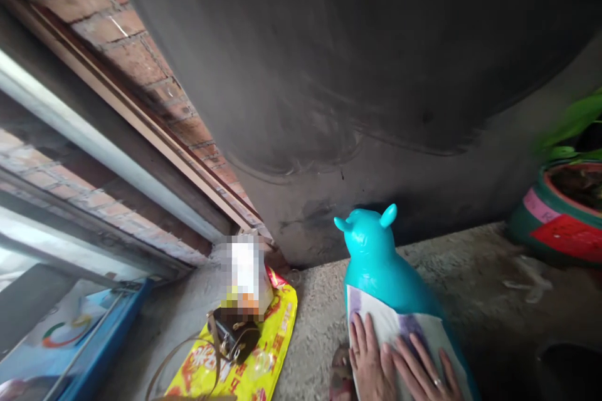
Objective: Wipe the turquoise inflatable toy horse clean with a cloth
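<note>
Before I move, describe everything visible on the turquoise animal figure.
The turquoise animal figure is glossy, like rubber or plastic, with a rounded head and two stubby ears. Its head points toward the dark wall; its underside is hidden. A white cloth with purple patches lies over its back, left hand and right hand flat on it.

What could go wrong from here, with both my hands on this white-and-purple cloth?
The white-and-purple cloth might slide on the glossy turquoise animal figure if the left hand and right hand press unevenly. The shiny finger ring on the right hand could snag the cloth. The brown handbag on the yellow printed sheet at floor level might get stepped on.
</note>
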{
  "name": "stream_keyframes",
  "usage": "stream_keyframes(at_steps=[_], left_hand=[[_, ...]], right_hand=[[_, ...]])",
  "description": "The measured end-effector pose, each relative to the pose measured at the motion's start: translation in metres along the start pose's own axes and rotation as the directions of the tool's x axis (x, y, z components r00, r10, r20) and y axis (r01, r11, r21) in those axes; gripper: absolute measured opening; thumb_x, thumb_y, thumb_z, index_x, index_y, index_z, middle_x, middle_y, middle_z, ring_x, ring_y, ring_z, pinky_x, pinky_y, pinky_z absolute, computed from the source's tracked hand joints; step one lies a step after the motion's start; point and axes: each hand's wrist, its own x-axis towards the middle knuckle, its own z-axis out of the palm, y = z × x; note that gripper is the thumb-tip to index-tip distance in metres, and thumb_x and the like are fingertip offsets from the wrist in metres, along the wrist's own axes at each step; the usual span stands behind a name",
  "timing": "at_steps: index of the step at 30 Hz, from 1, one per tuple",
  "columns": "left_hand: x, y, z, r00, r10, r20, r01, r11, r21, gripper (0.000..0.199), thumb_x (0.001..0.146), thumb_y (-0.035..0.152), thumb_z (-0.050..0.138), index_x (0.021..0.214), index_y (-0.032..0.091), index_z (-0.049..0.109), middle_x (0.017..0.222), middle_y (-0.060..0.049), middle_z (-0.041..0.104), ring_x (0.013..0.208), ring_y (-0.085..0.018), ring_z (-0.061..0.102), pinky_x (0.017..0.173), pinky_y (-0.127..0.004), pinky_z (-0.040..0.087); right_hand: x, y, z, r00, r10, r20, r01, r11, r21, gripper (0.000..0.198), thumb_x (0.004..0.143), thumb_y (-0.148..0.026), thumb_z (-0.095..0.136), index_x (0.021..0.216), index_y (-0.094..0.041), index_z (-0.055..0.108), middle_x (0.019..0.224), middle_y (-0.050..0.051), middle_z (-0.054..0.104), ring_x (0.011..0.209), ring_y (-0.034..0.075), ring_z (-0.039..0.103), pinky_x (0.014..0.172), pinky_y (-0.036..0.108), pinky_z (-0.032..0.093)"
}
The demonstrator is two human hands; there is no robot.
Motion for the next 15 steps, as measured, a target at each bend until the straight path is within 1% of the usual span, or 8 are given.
stream_keyframes(at_steps=[2,4,6,8,9,11,13,15], left_hand=[[0.002,-0.002,0.001,1.0,-0.005,-0.03,0.003,0.998,-0.066,0.063,0.091,0.04,0.029,0.15,0.018,0.029,0.159,-0.003,0.012,0.147,-0.026,0.006,0.121,-0.051,0.019],[0.017,-0.005,-0.002,0.999,-0.002,-0.05,-0.005,0.99,-0.14,0.063,0.093,0.043,0.027,0.151,0.02,0.026,0.16,-0.001,0.011,0.147,-0.024,0.005,0.122,-0.047,0.017],[0.04,-0.008,-0.006,0.999,0.013,-0.051,-0.024,0.975,-0.221,0.064,0.094,0.046,0.025,0.152,0.019,0.021,0.16,0.001,0.009,0.147,-0.019,0.002,0.123,-0.039,0.012],[0.069,-0.01,-0.012,0.999,0.029,-0.042,-0.041,0.954,-0.298,0.066,0.094,0.046,0.024,0.153,0.016,0.019,0.161,-0.001,0.008,0.147,-0.016,0.0,0.122,-0.031,0.007],[0.082,-0.011,-0.015,0.999,0.029,-0.036,-0.039,0.942,-0.332,0.066,0.095,0.045,0.023,0.152,0.013,0.018,0.161,-0.002,0.009,0.147,-0.014,0.001,0.121,-0.028,0.006],[0.103,-0.011,-0.019,1.0,0.015,-0.02,-0.022,0.93,-0.367,0.065,0.096,0.044,0.018,0.152,0.01,0.019,0.161,-0.005,0.012,0.147,-0.013,0.007,0.121,-0.026,0.009],[0.109,-0.011,-0.019,1.0,0.003,-0.015,-0.008,0.923,-0.384,0.065,0.096,0.044,0.013,0.151,0.008,0.02,0.16,-0.008,0.015,0.146,-0.013,0.012,0.121,-0.027,0.013],[0.096,-0.012,-0.015,1.0,-0.005,-0.029,-0.006,0.925,-0.381,0.066,0.096,0.044,0.013,0.151,0.008,0.02,0.16,-0.007,0.014,0.146,-0.013,0.012,0.121,-0.027,0.013]], right_hand=[[0.003,-0.001,-0.002,1.0,-0.016,0.01,0.015,1.0,0.017,0.066,0.073,-0.031,0.05,0.139,-0.027,0.047,0.148,0.0,0.045,0.148,0.032,0.003,0.114,0.065,0.0],[0.021,0.002,0.001,0.999,-0.033,0.041,0.03,0.997,0.067,0.072,0.074,-0.036,0.05,0.144,-0.024,0.041,0.151,0.0,0.04,0.148,0.034,0.003,0.113,0.066,-0.004],[0.049,0.007,0.008,0.994,-0.026,0.109,0.011,0.99,0.138,0.077,0.076,-0.037,0.05,0.149,-0.023,0.03,0.155,0.0,0.033,0.147,0.034,0.007,0.114,0.065,-0.004],[0.079,0.012,0.018,0.979,-0.007,0.203,-0.04,0.973,0.229,0.08,0.079,-0.034,0.048,0.152,-0.024,0.019,0.157,0.0,0.028,0.146,0.033,0.013,0.115,0.066,-0.003],[0.093,0.014,0.022,0.968,-0.008,0.249,-0.062,0.96,0.273,0.081,0.079,-0.031,0.048,0.153,-0.026,0.015,0.158,0.0,0.026,0.145,0.033,0.016,0.115,0.067,-0.003],[0.117,0.018,0.028,0.95,-0.037,0.311,-0.074,0.938,0.338,0.084,0.077,-0.026,0.047,0.153,-0.027,0.011,0.159,0.0,0.023,0.146,0.032,0.016,0.114,0.068,-0.006],[0.126,0.02,0.027,0.94,-0.073,0.332,-0.061,0.924,0.377,0.086,0.075,-0.023,0.048,0.153,-0.028,0.01,0.159,0.0,0.021,0.146,0.032,0.014,0.114,0.068,-0.011],[0.118,0.021,0.018,0.937,-0.093,0.336,-0.049,0.919,0.391,0.086,0.076,-0.025,0.049,0.153,-0.027,0.011,0.16,0.001,0.02,0.147,0.031,0.014,0.116,0.064,-0.01]])
